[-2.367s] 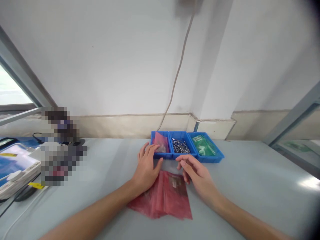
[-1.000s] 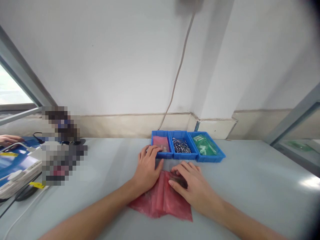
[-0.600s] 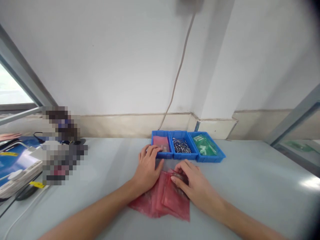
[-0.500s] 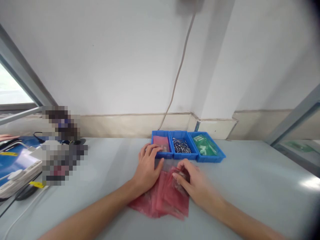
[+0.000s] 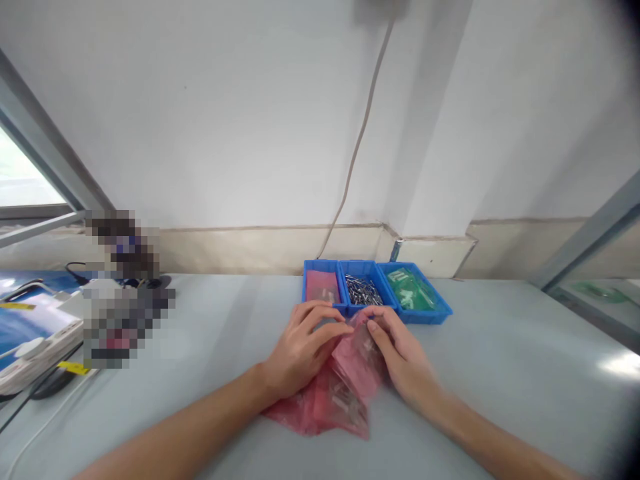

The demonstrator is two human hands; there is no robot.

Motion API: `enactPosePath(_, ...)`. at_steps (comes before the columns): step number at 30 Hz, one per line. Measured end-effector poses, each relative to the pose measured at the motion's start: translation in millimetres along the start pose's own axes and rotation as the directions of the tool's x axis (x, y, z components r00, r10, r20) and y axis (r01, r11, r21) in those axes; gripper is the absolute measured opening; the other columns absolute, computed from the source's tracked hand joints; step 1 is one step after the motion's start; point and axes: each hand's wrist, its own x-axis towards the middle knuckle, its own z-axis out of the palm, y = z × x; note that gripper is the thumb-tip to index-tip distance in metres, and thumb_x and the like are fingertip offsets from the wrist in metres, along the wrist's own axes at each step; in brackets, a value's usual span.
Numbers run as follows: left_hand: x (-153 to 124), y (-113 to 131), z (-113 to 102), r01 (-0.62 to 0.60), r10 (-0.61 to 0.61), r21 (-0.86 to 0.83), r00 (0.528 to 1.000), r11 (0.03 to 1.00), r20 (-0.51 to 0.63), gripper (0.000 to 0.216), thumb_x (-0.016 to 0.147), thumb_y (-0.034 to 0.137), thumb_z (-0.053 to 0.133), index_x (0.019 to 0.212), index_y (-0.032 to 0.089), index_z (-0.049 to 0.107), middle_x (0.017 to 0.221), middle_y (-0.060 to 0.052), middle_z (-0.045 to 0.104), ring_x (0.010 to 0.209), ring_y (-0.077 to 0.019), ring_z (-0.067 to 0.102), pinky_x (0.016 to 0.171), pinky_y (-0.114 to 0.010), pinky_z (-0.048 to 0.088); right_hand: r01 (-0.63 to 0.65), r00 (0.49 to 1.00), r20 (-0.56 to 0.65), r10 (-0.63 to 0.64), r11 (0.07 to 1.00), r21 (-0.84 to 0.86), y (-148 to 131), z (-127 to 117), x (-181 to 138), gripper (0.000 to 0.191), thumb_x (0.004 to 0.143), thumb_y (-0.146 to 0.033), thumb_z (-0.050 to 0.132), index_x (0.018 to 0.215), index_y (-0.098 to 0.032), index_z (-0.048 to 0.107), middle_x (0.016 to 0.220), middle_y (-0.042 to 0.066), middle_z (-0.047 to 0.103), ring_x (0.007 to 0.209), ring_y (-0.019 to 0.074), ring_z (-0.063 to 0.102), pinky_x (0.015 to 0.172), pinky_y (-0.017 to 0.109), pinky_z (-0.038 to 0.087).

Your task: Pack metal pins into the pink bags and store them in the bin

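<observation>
My right hand (image 5: 403, 350) grips a pink see-through plastic bag (image 5: 363, 363) by its right side, thumb in front and fingers behind. Small metal pieces show inside this bag, which is raised and tilted over other pink bags (image 5: 345, 403) lying on the table. My left hand (image 5: 305, 347) is curled above the pile, its fingertips closed at the upper left edge of the raised bag. Part of the pile lies hidden under my left palm. Just beyond my hands stands a blue bin (image 5: 344, 308) with pink bags in it.
A middle blue bin (image 5: 373, 310) holds metal screws or pins, and a right-hand blue bin (image 5: 425, 317) holds green bags with white pieces. A power strip (image 5: 47, 353) and cables lie at the left, beside a blurred-out patch. A wall (image 5: 250, 133) rises behind the table.
My right hand has lifted one pink bag off the pile and tilted it up. My left hand has moved right from the left bin's edge to that bag's upper edge.
</observation>
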Motion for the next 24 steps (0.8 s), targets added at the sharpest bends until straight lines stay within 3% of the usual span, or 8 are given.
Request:
enactPosePath(9, -5.5, -1.7, -0.8, -0.048, 0.045, 0.035, 0.997, 0.998, 0.067, 0.042, 0.106, 0.007, 0.053, 0.142, 0.028, 0.06, 0.133, -0.009, 0.065, 0.129, -0.024, 0.056, 0.113, -0.05, 0.051, 0.022, 0.997, 0.07, -0.027, 0.997, 0.07, -9.3, -0.6, -4.8, 0.031, 0.111, -0.052, 0.046, 0.127, -0.029, 0.057, 0.091, 0.0, 0.065, 0.077, 0.0196, 0.058, 0.069, 0.031, 0.049)
enactPosePath(17, -1.4, 1.5, -4.4, -0.105, 0.106, -0.037, 0.994, 0.994, 0.033, 0.032, 0.105, 0.008, 0.056, 0.132, 0.024, 0.063, 0.13, -0.01, 0.068, 0.125, -0.0242, 0.06, 0.109, -0.047, 0.052, 0.047, 0.99, 0.128, -0.058, 0.995, 0.086, -11.0, -0.6, -8.9, 0.029, 0.111, -0.052, 0.047, 0.127, -0.031, 0.058, 0.092, 0.0, 0.065, 0.077, 0.0193, 0.059, 0.069, 0.032, 0.048)
enactPosePath(24, -2.0, 1.4, -4.2, -0.033, 0.034, -0.076, 0.999, 0.997, 0.008, 0.022, 0.105, 0.013, 0.057, 0.123, 0.023, 0.063, 0.121, -0.01, 0.071, 0.116, -0.024, 0.064, 0.107, -0.046, 0.052, 0.054, 0.989, 0.137, -0.062, 0.997, 0.061, -2.7, 1.2, -7.6, 0.032, 0.111, -0.054, 0.047, 0.129, -0.03, 0.058, 0.103, 0.003, 0.069, 0.088, 0.022, 0.064, 0.077, 0.035, 0.052)
